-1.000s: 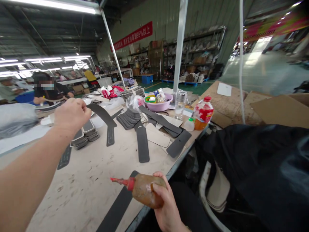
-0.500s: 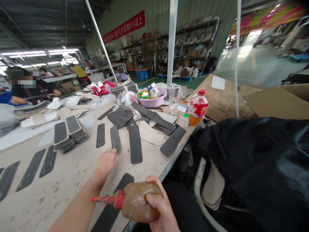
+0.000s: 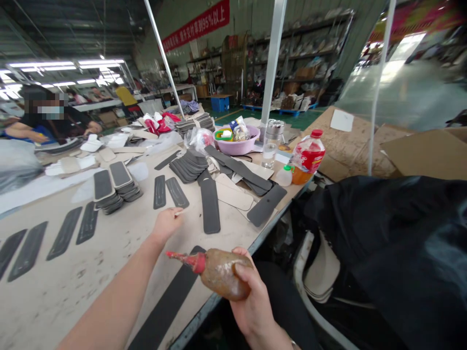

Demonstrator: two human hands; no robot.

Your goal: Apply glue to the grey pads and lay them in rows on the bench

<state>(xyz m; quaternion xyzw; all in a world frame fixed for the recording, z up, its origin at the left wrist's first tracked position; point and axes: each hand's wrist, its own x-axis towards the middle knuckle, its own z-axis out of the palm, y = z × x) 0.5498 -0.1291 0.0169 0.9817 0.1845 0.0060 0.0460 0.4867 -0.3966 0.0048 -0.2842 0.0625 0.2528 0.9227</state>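
My right hand (image 3: 251,291) is wrapped round a brownish, stained glue bottle (image 3: 226,273). Its red nozzle points left, above a long dark strip (image 3: 164,306) at the table's near edge. My left hand (image 3: 168,224) is just below a short dark padded strip (image 3: 177,192), its fingers partly extended and seemingly apart from the strip. Beside that strip lies a similar short strip (image 3: 159,192), both with glossy marks on top. A larger dark strip (image 3: 210,206) lies to the right of my left hand.
Stacked grey-topped pieces (image 3: 122,175) stand left of centre; more dark strips (image 3: 65,233) lie in a row farther left. A pink basin (image 3: 239,146), a glass jar (image 3: 270,150) and a red-labelled bottle (image 3: 308,155) stand at the back right. A person (image 3: 54,121) sits across the table.
The short strip near my left hand has turned and shifted toward its neighbour, and my left fingers have come off its end. My right hand still holds the glue bottle. The view has shifted slightly.
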